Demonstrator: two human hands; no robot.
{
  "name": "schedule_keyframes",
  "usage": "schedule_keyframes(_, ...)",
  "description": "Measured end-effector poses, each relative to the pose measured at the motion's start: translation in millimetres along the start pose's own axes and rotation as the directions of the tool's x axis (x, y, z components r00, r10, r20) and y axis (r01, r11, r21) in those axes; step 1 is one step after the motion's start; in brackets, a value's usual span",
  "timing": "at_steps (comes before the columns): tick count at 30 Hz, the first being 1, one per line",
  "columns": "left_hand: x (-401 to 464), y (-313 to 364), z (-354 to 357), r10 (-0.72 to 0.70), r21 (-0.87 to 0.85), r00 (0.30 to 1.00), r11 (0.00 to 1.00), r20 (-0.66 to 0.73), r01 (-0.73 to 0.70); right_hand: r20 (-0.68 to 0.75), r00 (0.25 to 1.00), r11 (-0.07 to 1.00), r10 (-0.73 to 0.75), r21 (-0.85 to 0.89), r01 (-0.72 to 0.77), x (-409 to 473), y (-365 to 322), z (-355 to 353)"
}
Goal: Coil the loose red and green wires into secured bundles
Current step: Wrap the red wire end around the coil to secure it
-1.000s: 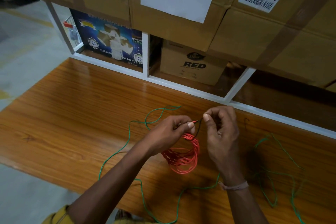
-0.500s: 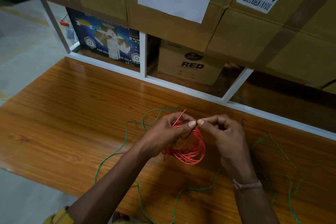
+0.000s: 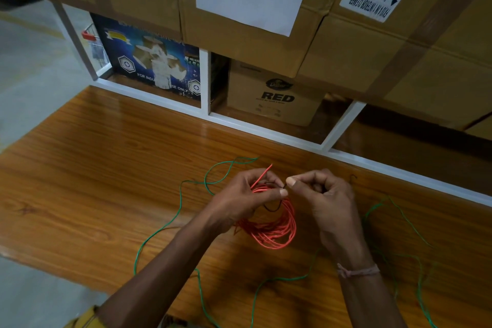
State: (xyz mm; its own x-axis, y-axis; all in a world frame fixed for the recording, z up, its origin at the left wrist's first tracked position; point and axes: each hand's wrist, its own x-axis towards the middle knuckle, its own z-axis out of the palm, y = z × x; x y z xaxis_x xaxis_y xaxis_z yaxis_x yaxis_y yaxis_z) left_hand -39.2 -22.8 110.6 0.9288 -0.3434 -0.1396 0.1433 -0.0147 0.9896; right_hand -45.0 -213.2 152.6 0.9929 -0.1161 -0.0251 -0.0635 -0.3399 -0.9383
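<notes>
The left hand (image 3: 239,200) holds a round bundle of thin red wire (image 3: 271,229) just above the shiny brown wooden counter (image 3: 106,168). Its fingers (image 3: 277,193) are curled round the top of the bundle, and one short red end sticks up past them. The right hand (image 3: 327,200) is right beside it. Its thumb and first finger are pressed together on a thin black tie (image 3: 274,208) that loops over the red bundle. A long loose green wire (image 3: 181,202) lies in wavy lines on the counter, to the left, to the right and near the front edge. Behind the counter is a white shelf frame (image 3: 205,80) with brown cardboard boxes (image 3: 274,96).
</notes>
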Motion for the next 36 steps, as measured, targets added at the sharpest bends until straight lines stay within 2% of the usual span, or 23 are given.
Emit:
schedule_keyframes(7, 0, 2, 3, -0.011, 0.002, 1.000, 1.000, -0.011, 0.011, -0.021, 0.999, 0.998, -0.050, -0.032, 0.050, -2, 5, 2)
schedule_keyframes(16, -6, -14, 1, -0.090, -0.027, 0.996, 0.996, 0.010, 0.091, -0.185, 0.964, 0.982, -0.189, -0.049, 0.183, 5, 0, -15)
schedule_keyframes(18, -6, -13, 2, -0.103, -0.040, 0.994, 0.994, 0.038, 0.104, -0.171, 0.959, 0.974, -0.224, -0.059, 0.217, 5, -4, -12)
schedule_keyframes(19, -5, -14, 2, -0.107, -0.038, 0.993, 0.993, 0.048, 0.109, -0.152, 0.964, 0.975, -0.219, -0.008, 0.220, 5, -6, -8)
schedule_keyframes(22, -4, -16, 5, -0.125, -0.080, 0.990, 0.988, 0.057, 0.130, -0.057, 0.992, 0.970, -0.112, 0.211, 0.121, 6, -11, 1)
schedule_keyframes(24, -3, -17, 7, -0.133, -0.134, 0.990, 0.981, 0.055, 0.140, 0.007, 0.999, 0.961, -0.054, 0.273, 0.050, 6, -12, 5)
schedule_keyframes(30, -1, -13, 7, -0.139, -0.208, 0.989, 0.967, 0.057, 0.148, 0.064, 0.996, 0.988, -0.057, 0.146, 0.047, 3, 1, 11)
schedule_keyframes(36, -1, -12, 9, -0.125, -0.183, 0.991, 0.974, 0.053, 0.132, 0.026, 0.996, 0.993, -0.081, 0.083, 0.079, 6, 4, 14)
